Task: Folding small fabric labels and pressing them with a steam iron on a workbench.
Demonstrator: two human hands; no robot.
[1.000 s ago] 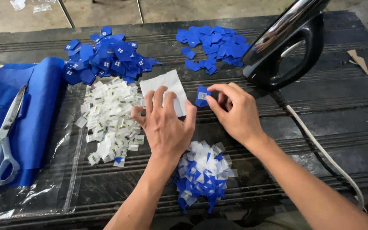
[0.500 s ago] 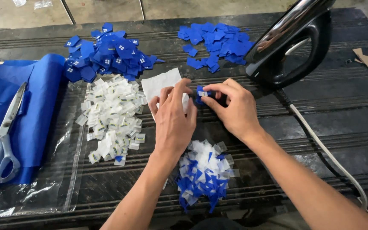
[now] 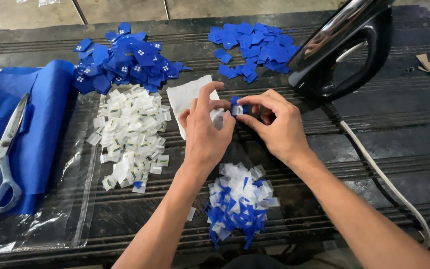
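Observation:
My left hand (image 3: 207,132) and my right hand (image 3: 274,124) meet above the dark table, both pinching one small blue fabric square with a white label (image 3: 237,107) between the fingertips. Just behind the left hand lies a white sheet (image 3: 187,97). A heap of small white labels (image 3: 130,137) sits to the left on clear plastic. Below the hands is a mixed pile of blue and white scraps (image 3: 240,201).
Two piles of blue squares lie at the back, one left (image 3: 123,60) and one right (image 3: 255,47). A black iron (image 3: 344,50) stands at the right with its cord (image 3: 384,172) trailing toward me. Scissors (image 3: 3,159) rest on folded blue cloth (image 3: 36,129) at the left.
My left hand lifted off the white sheet and came to the right hand. Both hands now pinch the small blue piece, which the right hand alone held before.

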